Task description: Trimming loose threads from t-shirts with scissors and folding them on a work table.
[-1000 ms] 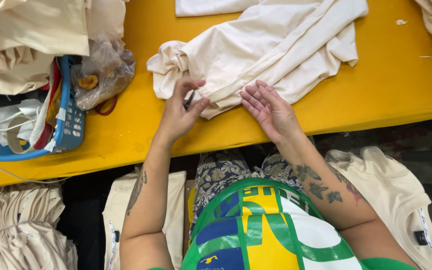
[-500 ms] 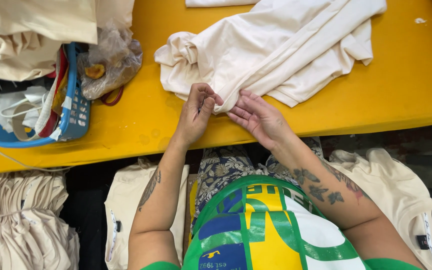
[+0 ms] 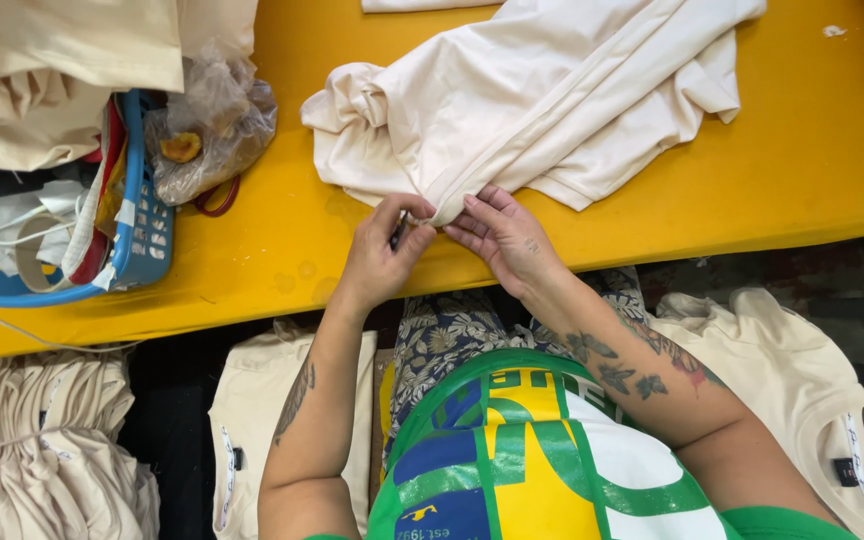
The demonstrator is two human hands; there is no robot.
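Left hand (image 3: 384,252) curled, fingertips pinched on the near edge of the cream garment (image 3: 542,100), with a small dark object, too small to identify, tucked between fingers. Right hand (image 3: 500,238) partly open, fingers extended and gripping the same hem just beside the left, thumb on top. Garment lay crumpled on the yellow table (image 3: 812,160), its near corner drawn toward the table's front edge. Off to the left, a blue basket (image 3: 142,240) beside a clear plastic bag (image 3: 214,125).
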